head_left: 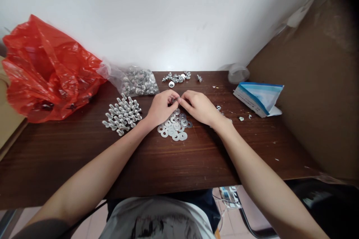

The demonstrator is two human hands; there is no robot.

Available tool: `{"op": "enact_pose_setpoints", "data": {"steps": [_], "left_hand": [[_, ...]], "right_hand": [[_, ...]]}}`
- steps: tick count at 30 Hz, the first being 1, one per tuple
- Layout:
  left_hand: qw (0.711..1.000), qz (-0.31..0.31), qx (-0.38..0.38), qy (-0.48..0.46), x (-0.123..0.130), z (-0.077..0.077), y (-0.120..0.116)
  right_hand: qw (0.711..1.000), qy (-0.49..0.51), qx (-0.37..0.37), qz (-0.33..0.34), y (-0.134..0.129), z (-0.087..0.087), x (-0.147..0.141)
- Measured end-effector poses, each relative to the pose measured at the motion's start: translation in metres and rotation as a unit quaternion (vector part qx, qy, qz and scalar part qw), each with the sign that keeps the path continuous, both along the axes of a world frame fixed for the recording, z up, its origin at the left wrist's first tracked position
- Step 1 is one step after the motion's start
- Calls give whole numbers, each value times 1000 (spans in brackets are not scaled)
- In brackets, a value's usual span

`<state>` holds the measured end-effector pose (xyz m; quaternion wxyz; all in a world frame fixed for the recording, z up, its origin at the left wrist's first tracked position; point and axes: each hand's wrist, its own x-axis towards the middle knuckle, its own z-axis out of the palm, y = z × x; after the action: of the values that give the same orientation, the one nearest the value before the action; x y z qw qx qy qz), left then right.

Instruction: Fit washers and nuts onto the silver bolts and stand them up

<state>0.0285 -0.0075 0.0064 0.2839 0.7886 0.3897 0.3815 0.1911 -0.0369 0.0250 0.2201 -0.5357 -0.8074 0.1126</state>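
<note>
My left hand [162, 105] and my right hand [198, 107] meet fingertip to fingertip above the middle of the table. Both are closed in a pinch around something small and greyish at the left fingertips, mostly hidden by the fingers. Just below them lies a loose pile of flat metal washers [176, 127]. To the left of my left hand, several bolts [122, 114] stand in a tight group with their shanks up. Beyond the hands, a few bolts fitted with washers [176, 78] lie near the wall.
A clear plastic bag of metal hardware [140, 81] lies at back left, beside a red plastic bag [53, 71]. Back right are a clear plastic cup [238, 74] and a blue-and-white packet [256, 98]. Cardboard [311, 82] walls the right side. Small nuts [219, 108] lie by my right wrist.
</note>
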Motion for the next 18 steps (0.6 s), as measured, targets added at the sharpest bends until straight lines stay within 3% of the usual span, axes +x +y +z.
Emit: {"op": "enact_pose_setpoints", "data": {"steps": [12,18], "left_hand": [[1000,-5,4,-3,0,2,-1],[1000,23,8,-10,0,-3,1]], "right_hand": [[1000,9,-9,-1,0,0,0],[1000,-2,-5,3,0,0,1]]}}
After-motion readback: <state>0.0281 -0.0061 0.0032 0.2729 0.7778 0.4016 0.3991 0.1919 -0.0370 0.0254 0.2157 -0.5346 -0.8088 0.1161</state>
